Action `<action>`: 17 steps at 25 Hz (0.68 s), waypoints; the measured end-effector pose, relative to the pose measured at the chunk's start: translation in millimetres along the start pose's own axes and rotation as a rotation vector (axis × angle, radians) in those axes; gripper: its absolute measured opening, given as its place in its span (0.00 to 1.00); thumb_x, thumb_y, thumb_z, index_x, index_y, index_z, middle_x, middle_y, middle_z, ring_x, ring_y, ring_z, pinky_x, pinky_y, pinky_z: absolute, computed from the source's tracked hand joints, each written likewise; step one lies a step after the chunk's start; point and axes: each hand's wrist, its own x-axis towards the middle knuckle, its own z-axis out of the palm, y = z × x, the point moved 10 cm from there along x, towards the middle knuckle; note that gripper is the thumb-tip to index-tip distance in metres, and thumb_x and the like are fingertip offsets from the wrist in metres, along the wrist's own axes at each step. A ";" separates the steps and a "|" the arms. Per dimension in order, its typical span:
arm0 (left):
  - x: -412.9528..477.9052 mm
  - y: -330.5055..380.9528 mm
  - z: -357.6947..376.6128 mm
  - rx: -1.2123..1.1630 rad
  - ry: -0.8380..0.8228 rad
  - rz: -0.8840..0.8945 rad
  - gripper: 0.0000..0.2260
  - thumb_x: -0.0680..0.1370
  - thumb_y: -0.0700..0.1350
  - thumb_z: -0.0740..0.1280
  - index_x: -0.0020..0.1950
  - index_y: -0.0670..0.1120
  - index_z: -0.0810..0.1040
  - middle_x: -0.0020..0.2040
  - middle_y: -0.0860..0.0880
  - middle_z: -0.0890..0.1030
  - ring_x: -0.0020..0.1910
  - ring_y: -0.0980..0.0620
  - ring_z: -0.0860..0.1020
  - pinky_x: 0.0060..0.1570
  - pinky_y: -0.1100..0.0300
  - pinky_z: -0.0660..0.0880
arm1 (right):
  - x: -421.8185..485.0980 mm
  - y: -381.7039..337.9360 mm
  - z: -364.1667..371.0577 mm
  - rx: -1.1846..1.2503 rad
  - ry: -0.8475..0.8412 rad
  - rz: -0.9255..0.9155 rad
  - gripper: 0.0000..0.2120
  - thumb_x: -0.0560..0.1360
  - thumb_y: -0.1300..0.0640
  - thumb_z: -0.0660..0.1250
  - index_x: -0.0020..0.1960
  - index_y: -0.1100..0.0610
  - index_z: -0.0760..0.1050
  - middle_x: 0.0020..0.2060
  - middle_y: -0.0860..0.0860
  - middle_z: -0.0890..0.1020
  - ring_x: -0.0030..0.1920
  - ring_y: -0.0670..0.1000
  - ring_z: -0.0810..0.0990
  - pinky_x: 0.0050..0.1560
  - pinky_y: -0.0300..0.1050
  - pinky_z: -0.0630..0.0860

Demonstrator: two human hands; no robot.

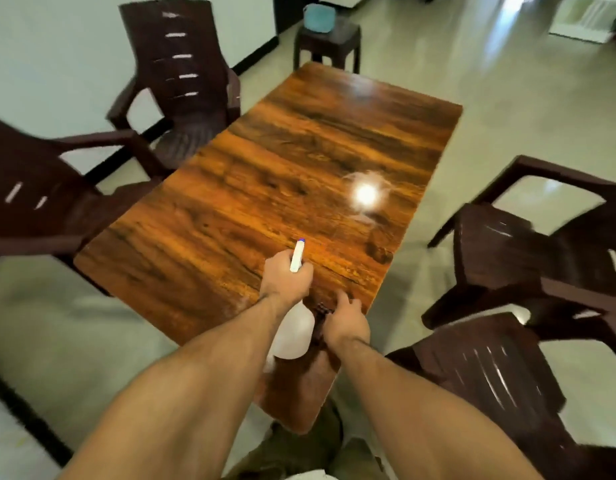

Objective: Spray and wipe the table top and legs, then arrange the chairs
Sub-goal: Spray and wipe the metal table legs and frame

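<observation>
- L hand (285, 277) clamped on spray bottle (295, 336), nozzle fwd over wooden table top (265, 174): spray step.
- R hand (346, 320) beside it, grip can't tell; next prob. wipe ahead.

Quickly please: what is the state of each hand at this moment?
Left hand: fingers curled round the spray bottle.
Right hand: fingers curled on a dark thing, perhaps a cloth; blurred.
</observation>
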 end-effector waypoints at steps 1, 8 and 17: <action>6.5 -6.8 -2.2 -0.030 0.022 -0.028 0.07 0.77 0.45 0.68 0.41 0.43 0.79 0.32 0.45 0.82 0.32 0.44 0.84 0.38 0.45 0.84 | 13.4 -6.9 -2.1 -0.031 -0.038 -0.020 0.26 0.79 0.57 0.62 0.75 0.47 0.62 0.70 0.56 0.67 0.67 0.62 0.73 0.62 0.55 0.76; 26.6 -18.0 -19.9 -0.153 0.146 -0.150 0.07 0.77 0.46 0.68 0.39 0.51 0.75 0.35 0.45 0.81 0.34 0.41 0.84 0.36 0.48 0.83 | 45.7 -44.3 -7.0 -0.347 -0.131 -0.183 0.16 0.79 0.57 0.58 0.64 0.47 0.73 0.61 0.53 0.76 0.59 0.58 0.78 0.61 0.56 0.78; 74.9 -14.1 -25.0 -0.192 0.277 -0.241 0.05 0.78 0.48 0.68 0.46 0.48 0.79 0.38 0.46 0.82 0.36 0.44 0.83 0.42 0.44 0.84 | 106.3 -93.2 -36.1 -0.536 -0.181 -0.351 0.16 0.77 0.60 0.61 0.62 0.49 0.76 0.60 0.53 0.76 0.58 0.57 0.77 0.59 0.54 0.79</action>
